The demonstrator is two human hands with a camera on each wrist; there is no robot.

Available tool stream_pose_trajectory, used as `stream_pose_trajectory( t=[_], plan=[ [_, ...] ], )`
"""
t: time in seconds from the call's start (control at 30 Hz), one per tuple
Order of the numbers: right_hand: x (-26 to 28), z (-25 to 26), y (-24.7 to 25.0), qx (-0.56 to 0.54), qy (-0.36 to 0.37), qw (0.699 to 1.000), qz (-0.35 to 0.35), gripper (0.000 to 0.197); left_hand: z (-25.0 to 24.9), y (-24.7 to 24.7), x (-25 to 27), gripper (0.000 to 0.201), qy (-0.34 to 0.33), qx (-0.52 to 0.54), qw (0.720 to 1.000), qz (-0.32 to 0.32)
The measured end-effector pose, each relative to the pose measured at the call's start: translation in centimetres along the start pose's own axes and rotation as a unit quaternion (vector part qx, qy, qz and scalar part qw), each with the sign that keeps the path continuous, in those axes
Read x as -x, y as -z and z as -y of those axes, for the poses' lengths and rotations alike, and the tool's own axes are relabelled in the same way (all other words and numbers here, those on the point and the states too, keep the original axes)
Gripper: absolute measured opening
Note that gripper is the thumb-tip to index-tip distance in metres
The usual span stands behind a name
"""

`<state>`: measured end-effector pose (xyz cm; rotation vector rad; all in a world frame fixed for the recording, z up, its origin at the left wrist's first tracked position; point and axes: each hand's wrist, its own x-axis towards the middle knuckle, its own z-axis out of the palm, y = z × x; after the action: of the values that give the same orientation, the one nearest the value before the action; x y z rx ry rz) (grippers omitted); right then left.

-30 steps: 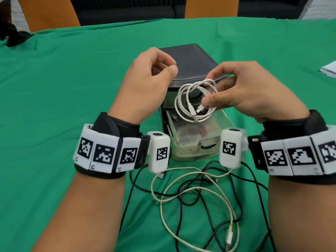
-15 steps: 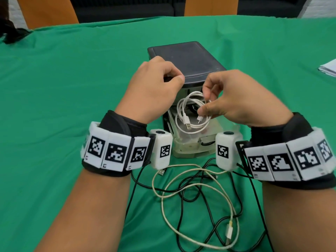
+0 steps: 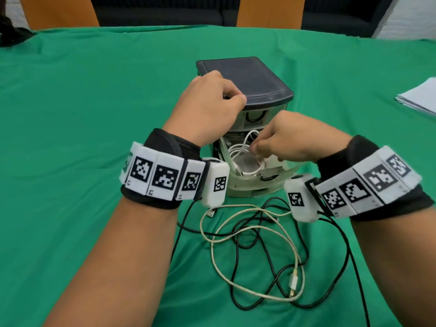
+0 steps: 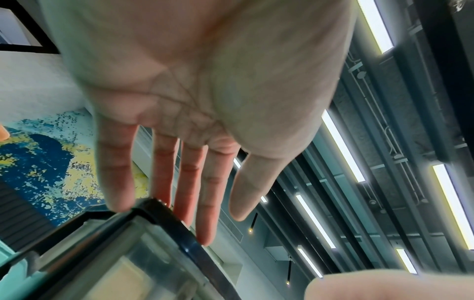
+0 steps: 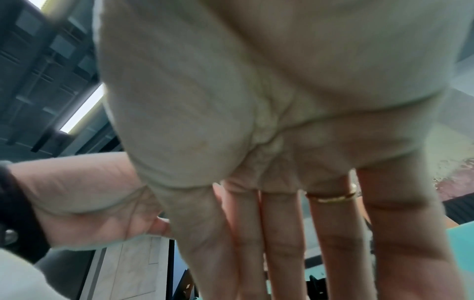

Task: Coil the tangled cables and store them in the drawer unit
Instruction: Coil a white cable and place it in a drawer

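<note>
The drawer unit (image 3: pixel 250 83) has a dark lid and clear drawers, and its lower drawer (image 3: pixel 238 185) is pulled out toward me. A coiled white cable (image 3: pixel 238 149) lies partly inside that drawer, one loop still standing up. My right hand (image 3: pixel 257 147) reaches into the drawer and pinches the coil between thumb and fingers. My left hand (image 3: pixel 233 97) rests on the front left corner of the unit's lid. In the left wrist view its fingers (image 4: pixel 189 182) lie fairly straight against the dark rim (image 4: pixel 179 229) and hold nothing. The coil is hidden in the right wrist view.
A tangle of a black cable (image 3: pixel 238 237) and a cream cable (image 3: pixel 292 260) lies on the green cloth (image 3: pixel 94 114) between my forearms. The top drawer (image 3: pixel 256 116) is closed. Papers (image 3: pixel 420 95) sit at the far right, and orange chairs (image 3: pixel 269 13) stand behind the table.
My right hand has carried the white coil down from in front of the unit into the open drawer. My left hand has come down onto the unit's lid.
</note>
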<state>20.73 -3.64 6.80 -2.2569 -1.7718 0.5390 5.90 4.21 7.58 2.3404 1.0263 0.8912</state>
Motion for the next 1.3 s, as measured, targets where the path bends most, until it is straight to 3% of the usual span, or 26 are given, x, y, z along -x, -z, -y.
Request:
stream_pose_trajectory(
  t=[0.17, 0.33, 0.4, 0.53, 0.77, 0.93, 1.17, 1.3],
  plan=[
    [1.4, 0.1, 1.1, 0.054, 0.022, 0.998, 0.013, 0.021, 0.1, 0.0, -0.1, 0.023, -0.005, 0.007, 1.0, -0.001],
    [1.9, -0.5, 2.1, 0.016, 0.009, 0.997, -0.075, 0.012, 0.2, 0.1, -0.2, 0.024, -0.008, 0.014, 1.0, -0.001],
    [1.8, -0.4, 1.9, 0.009, 0.019, 0.996, -0.09, 0.024, 0.3, 0.0, -0.2, 0.024, -0.009, 0.016, 1.0, -0.001],
    [1.7, 0.3, 1.1, 0.055, 0.038, 0.996, -0.059, 0.044, 0.4, 0.0, -0.2, 0.023, -0.013, 0.016, 1.0, -0.001],
    [1.5, 1.3, 0.9, 0.113, 0.042, 0.993, -0.006, 0.036, 0.4, -0.1, -0.2, 0.023, -0.019, 0.017, 1.0, -0.002],
    [0.7, 1.7, -0.4, 0.157, 0.052, 0.983, 0.085, 0.034, 0.3, -0.1, -0.2, 0.022, -0.022, 0.021, 1.0, 0.001],
    [0.6, 1.5, -1.0, 0.169, 0.068, 0.975, 0.13, 0.066, 0.3, -0.1, -0.1, 0.023, -0.023, 0.027, 0.999, -0.001],
    [1.0, 1.4, -0.6, 0.151, 0.07, 0.98, 0.109, 0.034, 0.4, -0.1, -0.2, 0.022, -0.019, 0.031, 0.999, 0.0]
  ],
)
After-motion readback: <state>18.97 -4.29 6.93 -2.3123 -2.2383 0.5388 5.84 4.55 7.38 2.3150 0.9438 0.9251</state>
